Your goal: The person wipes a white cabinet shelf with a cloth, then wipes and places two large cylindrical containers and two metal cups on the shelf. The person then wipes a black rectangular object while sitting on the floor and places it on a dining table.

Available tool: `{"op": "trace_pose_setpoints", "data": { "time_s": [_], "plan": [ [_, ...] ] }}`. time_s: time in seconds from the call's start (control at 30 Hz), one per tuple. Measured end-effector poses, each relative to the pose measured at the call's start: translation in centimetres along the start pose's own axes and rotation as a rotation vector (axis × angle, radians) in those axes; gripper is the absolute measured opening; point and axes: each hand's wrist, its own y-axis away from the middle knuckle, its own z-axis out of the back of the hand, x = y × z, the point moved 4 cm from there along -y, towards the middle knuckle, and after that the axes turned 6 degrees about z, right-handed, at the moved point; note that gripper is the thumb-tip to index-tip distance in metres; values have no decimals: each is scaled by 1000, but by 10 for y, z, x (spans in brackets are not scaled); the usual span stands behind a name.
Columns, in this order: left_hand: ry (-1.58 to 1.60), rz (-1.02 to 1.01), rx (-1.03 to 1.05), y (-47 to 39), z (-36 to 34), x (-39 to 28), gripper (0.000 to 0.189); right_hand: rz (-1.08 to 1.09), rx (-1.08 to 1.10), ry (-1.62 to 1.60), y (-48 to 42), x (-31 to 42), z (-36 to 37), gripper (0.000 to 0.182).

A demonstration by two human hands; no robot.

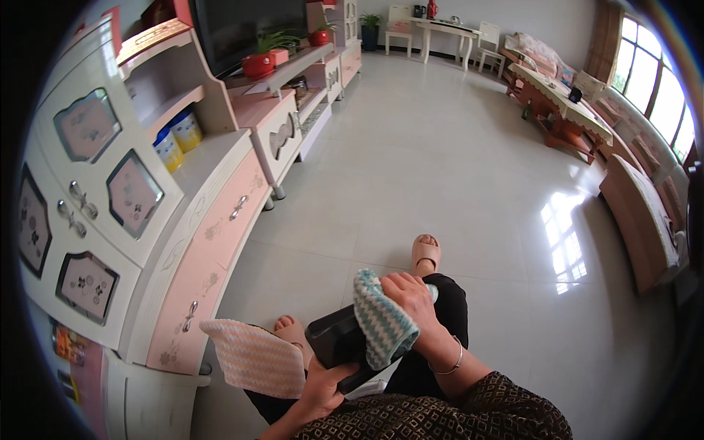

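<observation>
My left hand grips the lower edge of a glossy black box-like object, whose exact kind I cannot tell. A pink and white striped cloth hangs out to the left from the same hand. Against the right part of the black object lies a teal and white zigzag cloth, pressed there by my right hand, whose fingers curl over its top. A bracelet circles the right wrist. Both hands are above my lap, and the cloth hides part of the black object.
Along the left stands a white and pink cabinet with drawers, holding yellow and blue tins. Potted plants in red pots sit by a television. Grey floor tiles stretch ahead. Sofas and a cloth-covered coffee table are at right.
</observation>
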Motion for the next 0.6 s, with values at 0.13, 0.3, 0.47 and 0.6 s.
{"op": "trace_pose_setpoints", "data": {
  "time_s": [0.13, 0.3, 0.47, 0.6],
  "plan": [
    [-220, 93, 71, -37, -22, 7, 46, 154, 20, -44, -5, -4, 12, 23],
    [-176, 208, 119, -72, -36, 25, 47, 146, 43, -100, -17, -12, 26, 29],
    [-452, 166, 249, -79, -51, 19, 49, 117, 8, -67, -18, -38, 38, 25],
    [-660, 106, 296, -89, -58, 9, 50, 126, -9, -135, -25, -64, 40, 23]
  ]
}}
